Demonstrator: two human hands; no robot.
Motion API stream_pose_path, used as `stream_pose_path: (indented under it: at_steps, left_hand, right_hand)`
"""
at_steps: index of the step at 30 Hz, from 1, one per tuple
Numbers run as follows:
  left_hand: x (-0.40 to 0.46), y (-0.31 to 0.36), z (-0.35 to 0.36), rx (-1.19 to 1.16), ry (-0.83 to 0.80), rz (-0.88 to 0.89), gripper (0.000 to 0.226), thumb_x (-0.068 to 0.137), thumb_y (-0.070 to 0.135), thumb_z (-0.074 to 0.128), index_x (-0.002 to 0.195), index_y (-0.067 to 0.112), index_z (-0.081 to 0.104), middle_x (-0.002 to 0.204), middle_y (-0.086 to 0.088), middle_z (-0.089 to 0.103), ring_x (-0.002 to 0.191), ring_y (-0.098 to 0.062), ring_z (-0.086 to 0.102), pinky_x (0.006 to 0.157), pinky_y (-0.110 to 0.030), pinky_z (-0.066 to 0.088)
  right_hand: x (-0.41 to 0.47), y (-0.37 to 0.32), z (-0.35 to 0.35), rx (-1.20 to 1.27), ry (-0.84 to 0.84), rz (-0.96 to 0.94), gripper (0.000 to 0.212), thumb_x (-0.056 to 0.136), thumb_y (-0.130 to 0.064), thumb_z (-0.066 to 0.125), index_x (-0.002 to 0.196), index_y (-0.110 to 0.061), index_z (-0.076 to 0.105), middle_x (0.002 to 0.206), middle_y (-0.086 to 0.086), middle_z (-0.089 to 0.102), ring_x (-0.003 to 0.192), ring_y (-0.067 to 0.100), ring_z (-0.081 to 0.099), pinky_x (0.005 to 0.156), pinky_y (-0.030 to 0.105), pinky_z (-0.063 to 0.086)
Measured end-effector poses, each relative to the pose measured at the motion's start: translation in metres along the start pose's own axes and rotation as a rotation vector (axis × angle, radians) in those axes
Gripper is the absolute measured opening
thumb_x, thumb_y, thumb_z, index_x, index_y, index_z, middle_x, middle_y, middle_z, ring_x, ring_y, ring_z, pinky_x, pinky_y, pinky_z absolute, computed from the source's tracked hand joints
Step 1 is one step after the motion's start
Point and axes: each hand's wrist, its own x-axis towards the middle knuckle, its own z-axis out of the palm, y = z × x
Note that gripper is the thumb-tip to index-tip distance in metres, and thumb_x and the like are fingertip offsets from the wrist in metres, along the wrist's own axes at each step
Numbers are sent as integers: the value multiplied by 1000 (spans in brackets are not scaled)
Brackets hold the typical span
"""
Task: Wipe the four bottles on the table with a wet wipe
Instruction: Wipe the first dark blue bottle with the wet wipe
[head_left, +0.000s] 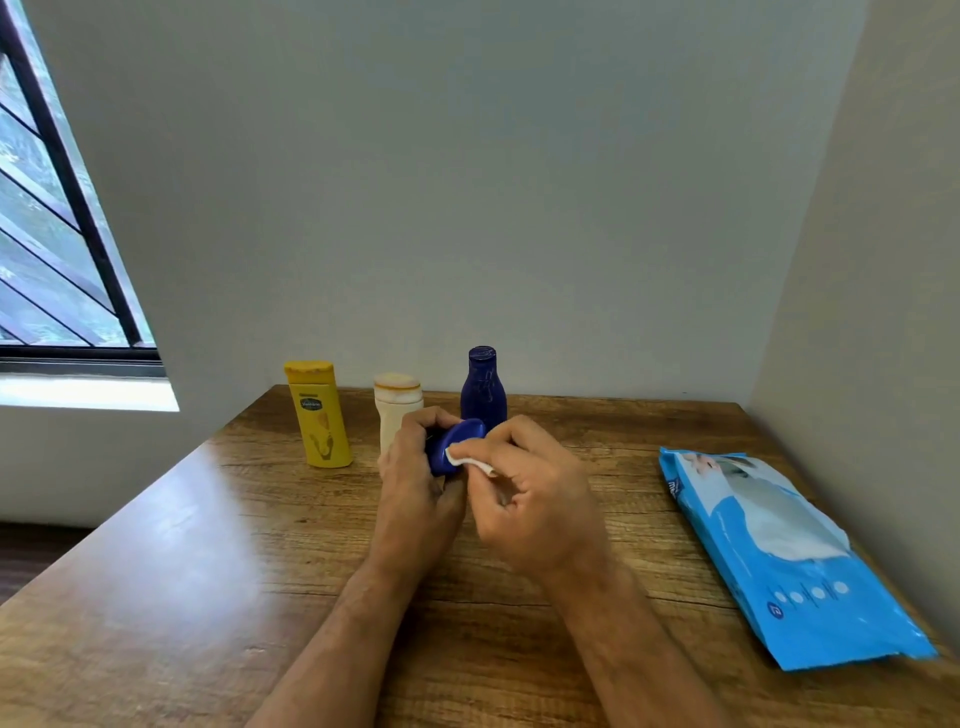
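My left hand grips a small dark blue bottle, tilted so its round end faces me; most of its body is hidden in the hand. Against that end my right hand presses a folded white wet wipe. Behind my hands three bottles stand upright in a row near the wall: a yellow bottle at the left, a cream bottle partly hidden by my left hand, and a tall dark blue bottle.
A blue pack of wet wipes lies flat at the right of the wooden table, close to the side wall. A wall runs along the table's far edge. A barred window is at the upper left.
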Motion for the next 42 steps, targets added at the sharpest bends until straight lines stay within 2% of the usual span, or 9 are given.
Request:
stream_pose_path:
  at_steps: [5,12,15,18,20,27,31,36,42]
  left_hand:
    - [-2,3,5,27,-34,7,51,80,18,68,116,47,47,119,4,58,112,-27,56,91,-54,51]
    - [-1,2,-2,-47,1,2,49,80,21,72,116,44,49,119,2,60,111,-29,60,91,-57,52]
    - [-2,8,-1,-128,-36,21,44,82,14,70,116,34,51,117,-2,60,109,-25,61,92,-46,55]
    - [-2,15,2,-198,-52,44,43,80,4,65,114,26,51,109,8,60,104,-17,62,87,-28,54]
    - [-3,17,2,-233,-60,34,41,81,4,65,113,25,50,105,14,60,102,-17,63,86,-24,54]
    - [-4,18,-1,-243,-102,-32,51,83,-8,72,114,26,50,105,17,62,100,-15,65,85,-28,56]
    - [-4,18,2,-296,-102,-52,45,87,-9,67,116,22,50,105,16,62,103,-16,65,89,-30,56]
    - [-5,15,2,-370,-98,-43,48,83,-10,66,115,23,51,108,4,61,98,-21,65,84,-30,57]
    - [-2,10,1,-435,-88,-57,45,77,1,65,109,31,56,108,-9,60,99,-33,62,86,-39,56]
  right_hand:
    - [0,11,-4,9,95,124,24,89,-8,67,111,-10,74,100,-1,65,84,7,62,74,17,56]
    - [-3,-1,-1,16,6,-26,23,85,-7,68,106,-7,76,95,2,66,79,7,61,72,16,55]
    - [-1,2,-1,25,70,31,23,87,-8,68,109,-8,76,96,0,66,80,5,61,72,13,54]
    - [1,6,-2,58,141,144,24,89,-8,69,112,-10,75,97,-2,65,81,4,62,72,11,53]
    - [0,6,-4,67,134,138,23,87,-6,70,110,-8,75,95,-1,65,78,3,61,69,8,50]
    - [-1,0,-4,24,-5,-32,23,85,-9,67,105,-7,77,93,2,66,78,7,62,69,21,56]
    - [2,7,-5,43,94,67,24,85,-5,69,107,-9,76,97,1,67,82,6,64,72,18,56]
    - [-1,0,-7,21,-38,-52,25,87,-9,65,110,-10,76,95,1,66,81,8,62,73,20,56]
    - [4,5,-7,-12,50,-25,25,90,-5,61,110,-8,75,99,2,66,85,9,63,78,14,53]
